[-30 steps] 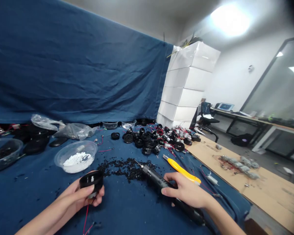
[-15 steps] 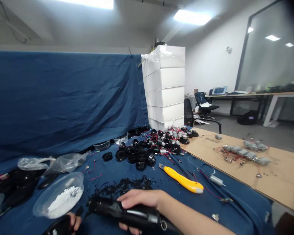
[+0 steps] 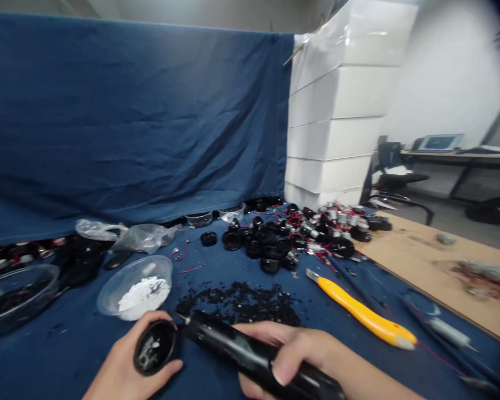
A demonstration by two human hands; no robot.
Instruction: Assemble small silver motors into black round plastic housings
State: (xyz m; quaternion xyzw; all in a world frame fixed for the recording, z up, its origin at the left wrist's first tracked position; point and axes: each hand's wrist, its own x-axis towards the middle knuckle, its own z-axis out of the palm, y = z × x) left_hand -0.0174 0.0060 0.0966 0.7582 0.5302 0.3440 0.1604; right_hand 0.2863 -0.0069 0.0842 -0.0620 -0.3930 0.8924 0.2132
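My left hand (image 3: 125, 369) is closed round a small black round housing (image 3: 154, 346), its open face turned towards me. My right hand (image 3: 291, 355) grips a black electric screwdriver (image 3: 250, 355), and its thin bit points left at the housing's rim. Both hands sit low over the blue cloth (image 3: 233, 266) at the near edge. Just behind the screwdriver lies a scatter of small black screws (image 3: 241, 300).
A clear bowl of white bits (image 3: 137, 286) stands behind my left hand. A yellow utility knife (image 3: 360, 311) lies to the right. Black housings and wired motors (image 3: 291, 239) are piled further back, with white boxes (image 3: 337, 111) behind. A cardboard sheet (image 3: 433, 261) covers the right.
My left hand and the housing have come back up into view. The screwdriver has swung so its bit meets the housing. The camera has tilted down and nearer.
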